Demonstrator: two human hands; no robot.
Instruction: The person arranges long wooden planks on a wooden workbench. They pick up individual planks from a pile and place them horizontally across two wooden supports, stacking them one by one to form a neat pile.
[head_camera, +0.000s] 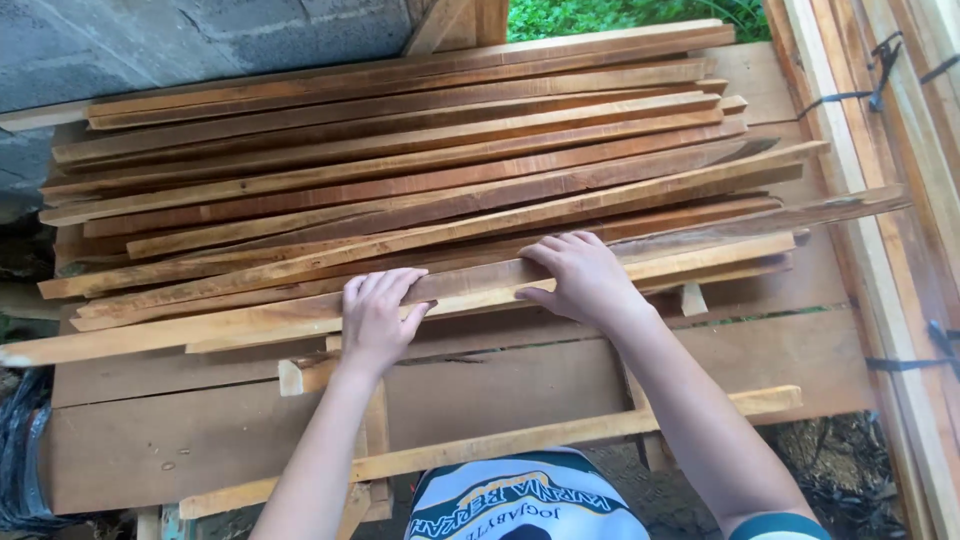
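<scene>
Front slat (470, 285): long, thin, pale-edged strip lying at the near edge of the slat pile (400, 170), running left to right and slightly uphill to the right. It rests partly on the pile, partly on the boards under it.

Left hand (375, 315): palm down on the slat left of centre, fingers spread flat over its top face, thumb at the near edge. Pressing or steadying rather than a closed grasp.

Right hand (585, 275): fingers curled over the slat's far edge, thumb under the near edge; reads as a loose pinch-grip on the slat. Hands set apart along its length, likely so that the long piece stays level and does not swing.

Pile: many reddish-brown slats, fanned, ends uneven at right. It sits on wide planks (200, 430) on a rough frame. A loose batten (560, 435) lies across the planks nearer the body.

Right side: stacked pale timber (880, 150) bound by a black strap (885, 60). Block wall (150, 40) behind left; greenery top centre.
</scene>
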